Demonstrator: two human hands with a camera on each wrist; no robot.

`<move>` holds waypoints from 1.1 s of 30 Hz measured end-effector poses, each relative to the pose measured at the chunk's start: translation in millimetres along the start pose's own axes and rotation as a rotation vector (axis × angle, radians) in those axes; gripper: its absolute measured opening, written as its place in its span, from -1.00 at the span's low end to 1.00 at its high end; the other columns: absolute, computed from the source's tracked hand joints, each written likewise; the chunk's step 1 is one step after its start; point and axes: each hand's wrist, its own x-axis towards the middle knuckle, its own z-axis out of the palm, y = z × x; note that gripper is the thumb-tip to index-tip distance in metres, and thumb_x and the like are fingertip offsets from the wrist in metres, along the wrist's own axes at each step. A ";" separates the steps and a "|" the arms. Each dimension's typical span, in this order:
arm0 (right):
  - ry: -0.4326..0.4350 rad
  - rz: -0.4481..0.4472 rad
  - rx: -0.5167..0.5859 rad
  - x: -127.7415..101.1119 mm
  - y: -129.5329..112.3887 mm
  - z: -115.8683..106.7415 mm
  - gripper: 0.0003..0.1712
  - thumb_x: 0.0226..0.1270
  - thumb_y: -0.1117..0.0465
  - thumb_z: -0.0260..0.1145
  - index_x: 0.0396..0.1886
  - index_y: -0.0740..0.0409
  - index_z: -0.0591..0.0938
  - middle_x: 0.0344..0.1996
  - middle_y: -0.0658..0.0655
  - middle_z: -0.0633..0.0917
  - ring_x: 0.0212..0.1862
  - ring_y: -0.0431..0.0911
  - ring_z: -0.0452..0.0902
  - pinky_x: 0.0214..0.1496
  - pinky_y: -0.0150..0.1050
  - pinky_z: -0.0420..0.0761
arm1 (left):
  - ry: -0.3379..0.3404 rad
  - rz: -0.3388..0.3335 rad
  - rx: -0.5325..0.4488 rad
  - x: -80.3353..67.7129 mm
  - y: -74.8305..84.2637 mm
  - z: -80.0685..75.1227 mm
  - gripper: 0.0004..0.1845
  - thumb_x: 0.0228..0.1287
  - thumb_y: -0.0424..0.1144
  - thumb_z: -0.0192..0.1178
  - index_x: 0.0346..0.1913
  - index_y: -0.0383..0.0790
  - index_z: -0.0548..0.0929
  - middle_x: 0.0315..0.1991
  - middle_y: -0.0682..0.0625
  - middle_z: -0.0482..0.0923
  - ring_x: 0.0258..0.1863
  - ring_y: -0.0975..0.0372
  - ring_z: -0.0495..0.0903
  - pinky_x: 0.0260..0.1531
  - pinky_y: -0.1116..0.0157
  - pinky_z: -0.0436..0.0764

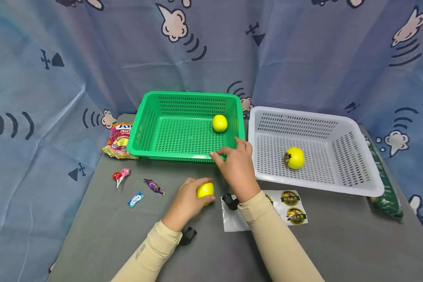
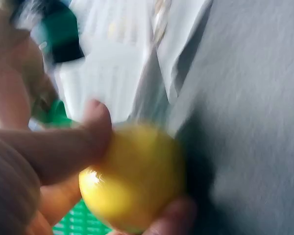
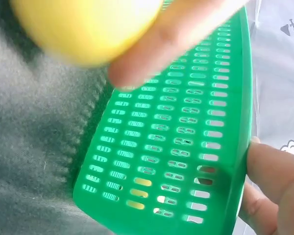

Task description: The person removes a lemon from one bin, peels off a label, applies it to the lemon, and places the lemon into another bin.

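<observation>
My left hand [image 1: 199, 192] grips a plain yellow ball [image 1: 206, 190] low over the grey table [image 1: 102, 235], just in front of the green basket [image 1: 183, 156]. The left wrist view shows the ball [image 2: 132, 178] held between thumb and fingers. My right hand [image 1: 227, 151] holds the green basket's near rim at its right corner; its fingers [image 3: 269, 181] curl round the rim [image 3: 237, 147]. A second yellow ball [image 1: 219, 123] lies inside the green basket. In the white basket [image 1: 338, 188] to the right lies a yellow ball [image 1: 294, 158] with a dark sticker.
A sheet of round stickers [image 1: 290, 207] lies under my right forearm. On the left of the table are a lollipop [image 1: 121, 176], a purple candy [image 1: 154, 186], a blue candy [image 1: 135, 199] and a snack bag [image 1: 118, 140]. A dark green bag [image 1: 384, 188] lies at the right edge.
</observation>
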 end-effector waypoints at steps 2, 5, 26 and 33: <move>-0.018 0.007 -0.002 0.1 0.1 -1.6 -0.57 0.52 -0.12 0.41 -0.02 0.15 0.86 0.34 0.52 0.53 0.54 0.39 0.10 0.56 0.20 0.19 | 0.016 0.008 0.028 -2.4 -1.2 13.8 -0.42 0.17 -0.25 0.60 0.29 -0.16 0.73 0.10 -0.26 0.60 0.03 -0.13 0.55 -0.05 0.02 0.59; -0.044 0.021 0.021 2.2 4.9 -7.5 -0.53 0.53 -0.13 0.40 0.08 0.16 0.82 0.45 0.48 0.44 0.56 0.38 0.10 0.55 0.24 0.22 | 0.129 0.065 0.114 -6.0 9.8 23.5 -0.37 0.16 -0.19 0.62 0.33 -0.08 0.71 0.32 -0.33 0.48 0.22 -0.26 0.42 0.07 -0.14 0.54; -0.126 0.316 0.350 -151.0 96.4 -31.4 -0.61 0.57 0.09 0.37 0.23 0.19 0.70 0.13 0.16 0.70 0.00 0.00 0.67 0.00 -0.11 0.65 | -0.009 0.307 0.059 -13.4 26.1 101.6 -0.52 0.28 -0.45 0.47 0.22 -0.02 0.73 -0.06 0.00 0.54 -0.03 0.10 0.51 0.02 0.20 0.53; -0.070 0.235 0.366 -162.6 98.1 -23.0 -0.70 0.44 0.19 0.49 0.12 0.11 0.77 -0.18 0.00 0.67 -0.24 -0.22 0.56 -0.25 -0.33 0.58 | -0.229 0.042 -0.616 -18.5 23.7 87.5 -0.51 0.33 -0.60 0.31 0.29 -0.26 0.67 0.28 -0.12 0.64 0.32 0.01 0.56 0.24 0.19 0.55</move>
